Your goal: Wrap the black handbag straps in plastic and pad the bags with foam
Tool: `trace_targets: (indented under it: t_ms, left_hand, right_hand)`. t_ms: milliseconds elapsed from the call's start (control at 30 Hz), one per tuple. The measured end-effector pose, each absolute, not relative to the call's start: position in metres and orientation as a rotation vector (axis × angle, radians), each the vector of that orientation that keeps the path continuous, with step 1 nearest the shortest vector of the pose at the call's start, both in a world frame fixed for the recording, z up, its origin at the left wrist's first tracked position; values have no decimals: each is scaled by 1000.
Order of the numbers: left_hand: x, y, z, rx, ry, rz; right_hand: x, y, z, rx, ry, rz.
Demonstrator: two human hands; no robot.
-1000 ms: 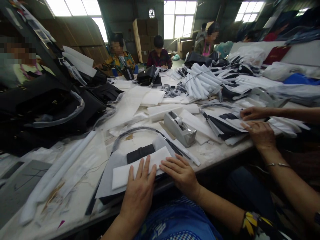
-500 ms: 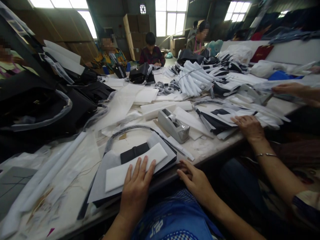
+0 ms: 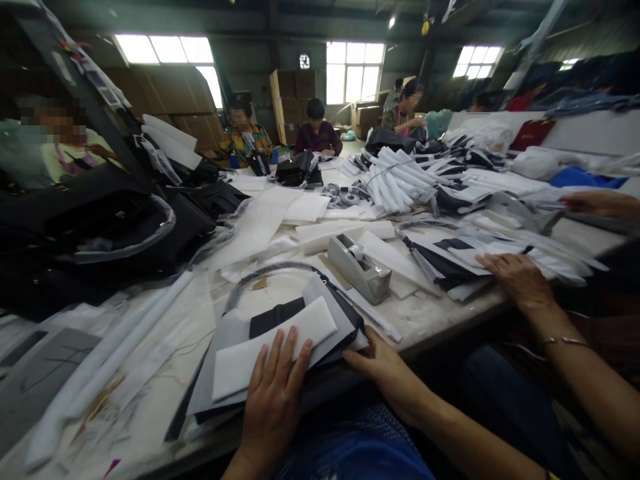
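My left hand [image 3: 274,390] lies flat, fingers stretched out, on a white foam sheet [image 3: 270,347] that covers a flat black bag piece [image 3: 277,313] wrapped in grey-white paper [image 3: 223,363] at the table's near edge. My right hand [image 3: 377,363] grips the right edge of that bundle, fingers curled under it and thumb on top. A black strap [image 3: 270,273] loops behind the bundle.
A grey tape dispenser [image 3: 361,267] stands just beyond the bundle. A co-worker's hands [image 3: 517,280] rest on black and white pieces at the right. Black handbags [image 3: 100,220] pile up on the left, white rolls [image 3: 395,177] at the back. Other people sit at the far end.
My right hand left the top of the foam sheet, dropped to the table edge, then came back and took hold of the bundle's right edge. My left hand stayed flat.
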State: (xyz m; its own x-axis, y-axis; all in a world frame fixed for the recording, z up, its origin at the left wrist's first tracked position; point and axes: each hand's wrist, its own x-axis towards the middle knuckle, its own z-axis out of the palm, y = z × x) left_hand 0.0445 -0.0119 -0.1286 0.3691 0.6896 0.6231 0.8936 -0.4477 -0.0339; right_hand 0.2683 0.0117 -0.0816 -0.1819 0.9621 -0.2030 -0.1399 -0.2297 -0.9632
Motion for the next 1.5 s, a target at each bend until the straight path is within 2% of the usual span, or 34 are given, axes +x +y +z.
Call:
trace_targets:
  t_ms: [200,333,467,533,667,800,933,1100,1300,1500]
  left_hand:
    - [44,-11,-132,-2190,-1382,-848]
    - [46,-9,-135,-2108,-1319,-818]
    - [48,-5,-138,-2106,-1310,-743]
    - [49,-4,-139,-2107,-1298,-735]
    - [52,-2,-143,-2108,-1287,-733]
    - [54,0,-149,-2058,-1275,-758]
    - [54,3,-153,-1983,-1260,-819]
    - [59,11,-159,-1836,-1212,-979]
    - [76,29,-167,-1570,-1246,-1324]
    - [84,32,-171,-1562,-1256,-1445]
  right_hand:
    - [246,10,-65,-1060,-914,1672]
    - [251,17,-69,-1187,-996,1624]
    - [299,43,-76,-1576,-1606,1543]
    - [323,61,-65,-1658,-2071,1255]
    - [305,90,-17,-1415,-2469,770]
    - [194,123,6,-922,-2521,718]
    - [71,174,-24,-637,-2746,698]
    - [-26,226,-76,-648,-2879,626]
    - [-57,246,-113,-625,-2931,652]
    - [-37,243,-113,-578,-2834,702]
